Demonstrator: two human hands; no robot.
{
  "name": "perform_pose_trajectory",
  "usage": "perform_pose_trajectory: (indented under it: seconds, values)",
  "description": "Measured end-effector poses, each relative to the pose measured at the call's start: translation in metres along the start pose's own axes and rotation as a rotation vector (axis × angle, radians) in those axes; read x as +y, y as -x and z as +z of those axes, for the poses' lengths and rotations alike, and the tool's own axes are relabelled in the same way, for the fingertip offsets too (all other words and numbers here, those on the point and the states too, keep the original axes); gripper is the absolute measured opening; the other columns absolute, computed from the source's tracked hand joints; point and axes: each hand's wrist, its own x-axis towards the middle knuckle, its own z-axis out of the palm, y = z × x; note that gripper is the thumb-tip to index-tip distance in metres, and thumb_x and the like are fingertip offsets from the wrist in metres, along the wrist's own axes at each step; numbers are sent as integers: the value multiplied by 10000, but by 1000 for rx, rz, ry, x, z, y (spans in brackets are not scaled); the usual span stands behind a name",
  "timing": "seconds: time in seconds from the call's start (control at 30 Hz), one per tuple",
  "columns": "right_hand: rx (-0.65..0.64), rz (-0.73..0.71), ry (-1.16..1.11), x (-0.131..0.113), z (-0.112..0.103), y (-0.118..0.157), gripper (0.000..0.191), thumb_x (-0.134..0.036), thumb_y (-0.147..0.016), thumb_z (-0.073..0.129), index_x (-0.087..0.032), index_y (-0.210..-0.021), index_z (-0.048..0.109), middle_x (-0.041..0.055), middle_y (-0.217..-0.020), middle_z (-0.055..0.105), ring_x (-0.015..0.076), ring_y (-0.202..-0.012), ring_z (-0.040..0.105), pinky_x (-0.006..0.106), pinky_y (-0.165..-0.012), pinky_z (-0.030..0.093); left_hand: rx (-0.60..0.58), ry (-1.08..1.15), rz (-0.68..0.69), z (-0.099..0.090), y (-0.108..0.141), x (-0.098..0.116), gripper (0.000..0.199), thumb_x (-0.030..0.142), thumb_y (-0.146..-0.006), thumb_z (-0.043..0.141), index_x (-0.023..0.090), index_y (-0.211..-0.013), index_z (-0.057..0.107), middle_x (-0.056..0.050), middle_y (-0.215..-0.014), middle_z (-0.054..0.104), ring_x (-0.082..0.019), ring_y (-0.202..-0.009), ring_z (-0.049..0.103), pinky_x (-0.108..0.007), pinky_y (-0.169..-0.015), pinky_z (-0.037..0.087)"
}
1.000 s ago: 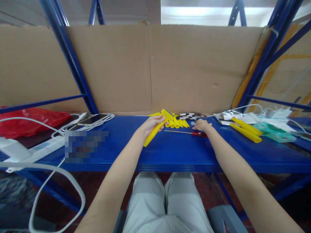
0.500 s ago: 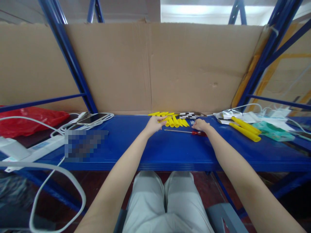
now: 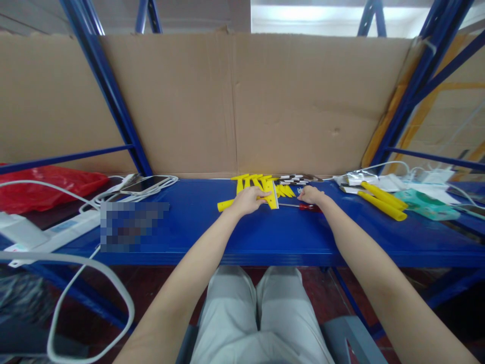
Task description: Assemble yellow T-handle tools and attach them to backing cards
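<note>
1. Left hand (image 3: 248,201) has come away from the back row (image 3: 239,178) since 0.5 s ago, and a yellow scraper (image 3: 271,199) now shows in its grip, head right, handle left. Right hand (image 3: 312,196) has hardly shifted.
2. At the centre of the frame, the left fingers are closed around the scraper, close to its head. A slip toward the pale edge could nick a finger, if that edge is sharp.
3. Right of centre, the right fingertips point down beside the bits (image 3: 300,190); I cannot tell whether they pinch any. A clumsy pick-up could scatter these, as they look tiny and loose on the table (image 3: 189,222).
4. Just below the right hand lies the screwdriver (image 3: 307,207), its tip hidden by the scraper head. A brushing wrist might roll it.
5. Between both hands, the wedges (image 3: 285,191) could be knocked out of order if the scraper head swings.
</note>
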Motion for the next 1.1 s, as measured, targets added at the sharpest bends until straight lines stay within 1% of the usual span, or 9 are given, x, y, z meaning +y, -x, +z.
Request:
perform_pose_trajectory:
  seconds: [0.13, 0.3, 0.4, 0.53, 0.63, 0.77, 0.87, 0.97, 1.1]
  values:
    - [-56, 43, 42, -2, -1, 3, 169, -319, -838, 583, -221, -897, 708, 114, -1131, 677, 284, -1158, 574, 484, -1000, 419, -15, -27, -3, 0, 0, -1, 330, 213, -806, 680, 290, -1126, 703, -54, -1033, 717, -213, -961, 635, -359, -874, 456]
    - [-46, 25, 62, -6, 1, 4, 176, -289, -858, 560, -215, -899, 714, 101, -1116, 693, 269, -1130, 597, 425, -983, 439, -25, -72, 3, 1, -1, -3, 327, 235, -817, 669, 296, -1136, 699, -42, -1030, 716, -206, -959, 629, -335, -856, 454]
    - [-37, 3, 68, -7, 2, 3, 182, -271, -868, 549, -206, -918, 711, 108, -1109, 697, 260, -1116, 607, 401, -966, 444, -31, -70, -1, 1, -1, -3, 324, 246, -823, 665, 300, -1141, 697, -41, -1033, 717, -203, -959, 629, -335, -859, 455]
    - [-24, -9, 86, -7, 3, 3, 199, -243, -880, 528, -188, -941, 709, 125, -1049, 709, 251, -1086, 621, 381, -941, 451, -43, -59, -23, -1, -1, -1, 331, 229, -822, 667, 278, -1149, 695, -56, -1051, 715, -214, -980, 631, -343, -877, 454]
    - [12, -28, 70, -7, 2, 2, 208, -192, -863, 526, -185, -961, 709, 126, -1067, 703, 245, -1070, 626, 357, -918, 461, -52, -59, -32, -1, 0, 0, 337, 227, -822, 665, 268, -1156, 692, -61, -1062, 715, -222, -989, 632, -343, -875, 456]
    - [128, -114, 28, -7, 3, -2, 268, -145, -869, 473, -169, -1013, 697, 137, -1119, 684, 230, -1080, 614, 315, -877, 470, -68, -66, -45, -1, 1, 1, 343, 231, -815, 670, 253, -1157, 695, -68, -1098, 709, -219, -998, 631, -321, -869, 461]
    - [160, -150, 64, -7, 5, -4, 239, -146, -851, 493, -167, -965, 702, 139, -1109, 683, 232, -1078, 607, 303, -853, 469, -82, -78, -39, -1, 1, 2, 341, 240, -818, 665, 264, -1157, 694, -54, -1081, 714, -205, -969, 638, -298, -848, 467]
    - [121, -151, 92, -6, 7, -5, 198, -133, -810, 535, -188, -884, 710, 116, -1035, 705, 227, -1042, 617, 299, -843, 467, -101, -91, -30, -2, 1, 2, 345, 248, -826, 656, 272, -1169, 686, -49, -1052, 720, -198, -945, 643, -289, -826, 471]
    - [97, -121, 87, -4, 4, -3, 211, -116, -796, 535, -190, -891, 708, 104, -969, 720, 222, -986, 639, 297, -822, 466, -112, -91, -34, -2, 1, 3, 356, 246, -827, 653, 264, -1182, 678, -56, -1068, 719, -198, -927, 646, -287, -805, 472]
